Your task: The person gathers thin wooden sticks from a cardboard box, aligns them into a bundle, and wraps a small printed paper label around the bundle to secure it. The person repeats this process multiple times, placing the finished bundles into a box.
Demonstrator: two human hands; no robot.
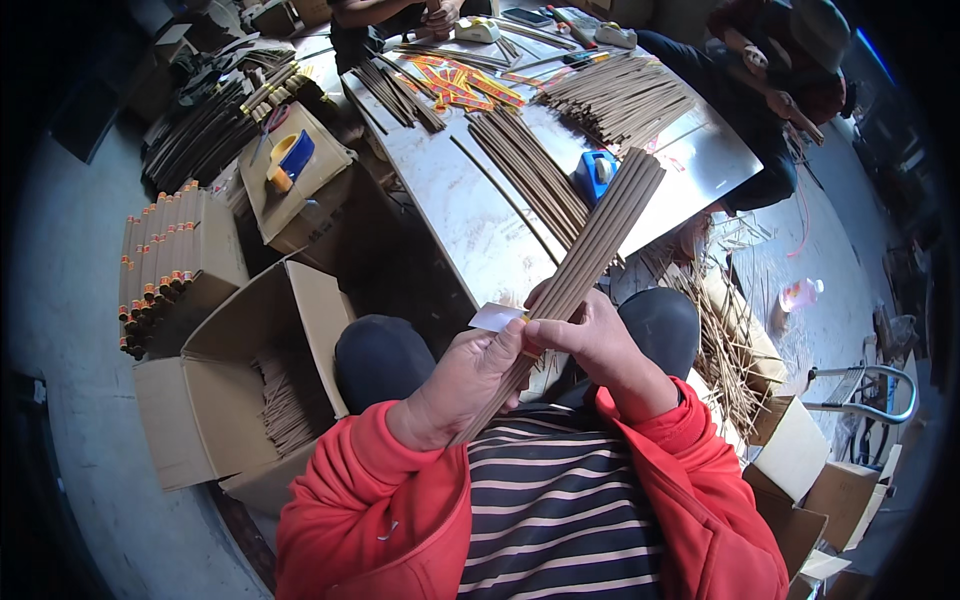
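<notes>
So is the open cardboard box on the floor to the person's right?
No, the open cardboard box sits on the floor to the person's left.

Metal table (pixel 470 215), stick bundles (pixel 620 95), tape dispenser (pixel 596 172)

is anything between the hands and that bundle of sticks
Nothing visible: the left hand and right hand both grip the bundle of incense sticks directly. A small white paper slip sits at the left hand's fingertips.
</notes>
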